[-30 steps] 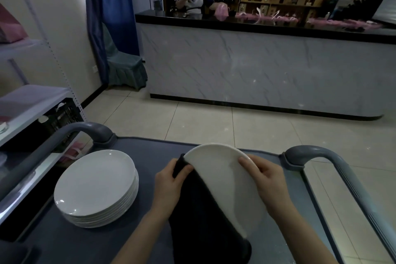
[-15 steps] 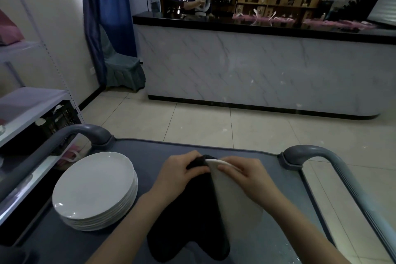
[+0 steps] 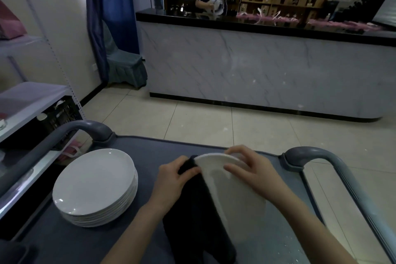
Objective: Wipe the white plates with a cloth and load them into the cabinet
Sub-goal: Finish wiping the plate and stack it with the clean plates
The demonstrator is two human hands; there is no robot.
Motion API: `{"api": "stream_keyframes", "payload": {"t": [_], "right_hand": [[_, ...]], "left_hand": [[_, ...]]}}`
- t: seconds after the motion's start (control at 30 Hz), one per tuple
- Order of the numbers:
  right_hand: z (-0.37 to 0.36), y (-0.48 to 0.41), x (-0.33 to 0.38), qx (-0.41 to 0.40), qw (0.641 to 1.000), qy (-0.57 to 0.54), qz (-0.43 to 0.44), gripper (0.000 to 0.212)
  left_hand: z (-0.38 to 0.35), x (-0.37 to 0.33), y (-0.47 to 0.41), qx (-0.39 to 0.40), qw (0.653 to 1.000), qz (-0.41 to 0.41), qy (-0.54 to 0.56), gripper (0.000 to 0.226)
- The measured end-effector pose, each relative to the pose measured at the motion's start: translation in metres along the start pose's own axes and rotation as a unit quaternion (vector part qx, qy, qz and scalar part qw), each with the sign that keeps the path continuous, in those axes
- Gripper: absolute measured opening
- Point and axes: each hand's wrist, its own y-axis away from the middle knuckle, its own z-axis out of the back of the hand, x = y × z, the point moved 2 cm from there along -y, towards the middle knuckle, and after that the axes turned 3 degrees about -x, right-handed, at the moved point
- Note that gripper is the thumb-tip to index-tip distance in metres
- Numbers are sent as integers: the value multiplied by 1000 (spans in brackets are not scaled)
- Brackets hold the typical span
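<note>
The plate (image 3: pixel 232 186) is being held tilted on edge above the middle of the cart (image 3: pixel 150 150). Seen from the head camera, its long axis is running from 11 o'clock at the far rim to 5 o'clock at the near rim, and its white face is turning up toward 2 o'clock.

The right hand (image 3: pixel 255 169) is gripping the far rim, thumb lying on the face and fingers curling over the edge behind. The left hand (image 3: pixel 173 180) is pinching the cloth (image 3: pixel 192 216) with curled fingers against the plate's rim at 10 o'clock. The dark cloth is hanging down along the plate's left side toward 6 o'clock, covering that part of the plate.

A stack of plates (image 3: pixel 94 180) is lying flat on the cart at 9 o'clock of the hands, well apart from them. Grey cart handles are rising at 10 o'clock (image 3: pixel 81 126) and at 2 o'clock (image 3: pixel 310 154). A shelf rack (image 3: pixel 27 96) is standing just beside the cart's left edge.

Across the tiled floor at 12 o'clock a marble-fronted counter (image 3: pixel 257 66) is spanning the room, with another person (image 3: pixel 212 0) bending behind it. A blue curtain (image 3: pixel 111 6) is hanging at 11 o'clock above a covered chair (image 3: pixel 126 66).
</note>
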Motion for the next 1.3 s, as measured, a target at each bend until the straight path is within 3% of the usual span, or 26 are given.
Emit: {"api": "stream_keyframes", "payload": {"t": [0.07,0.13,0.27,0.4,0.53,0.63,0.7,0.8,0.87,0.93,1.03,1.13,1.2,1.3], "right_hand": [[-11,-7,8,67,991,109,38,23],[-19,-9,11,51,988,131,67,23],[-15,4,-2,-78,993,0,83,19],[-20,20,-14,-196,972,-127,-9,16],[-22,21,-18,-150,984,-91,-11,18],[-28,15,-10,-76,996,-5,54,26],[-31,13,-4,-64,995,12,80,30],[-30,18,-5,-135,988,-42,68,24],[-31,25,-8,-219,968,-126,3,17],[-36,30,-10,-271,943,-185,-62,17],[-33,29,-17,-224,959,-154,-77,19],[-17,17,-16,-107,993,-41,-23,3],[-15,6,-8,-21,999,29,18,9],[-19,3,1,-34,996,57,62,28]], "left_hand": [[-8,-12,-2,62,997,-39,1,19],[-11,-16,-4,71,996,-47,-4,18],[-7,-7,5,2,1000,-8,10,20],[-2,9,17,-71,992,83,68,20],[4,5,6,-8,999,32,13,21],[2,-10,-7,108,993,-39,-30,19],[-2,-13,-8,137,988,-54,-46,20],[1,-8,-2,30,999,-30,-32,20],[6,-1,2,-71,997,11,-27,21],[9,7,5,-115,990,80,23,16],[10,15,13,-106,987,110,53,13],[10,7,8,-67,996,42,40,18],[4,-6,2,-12,1000,-19,10,18],[-1,-18,-5,26,998,-62,-4,10]]}}
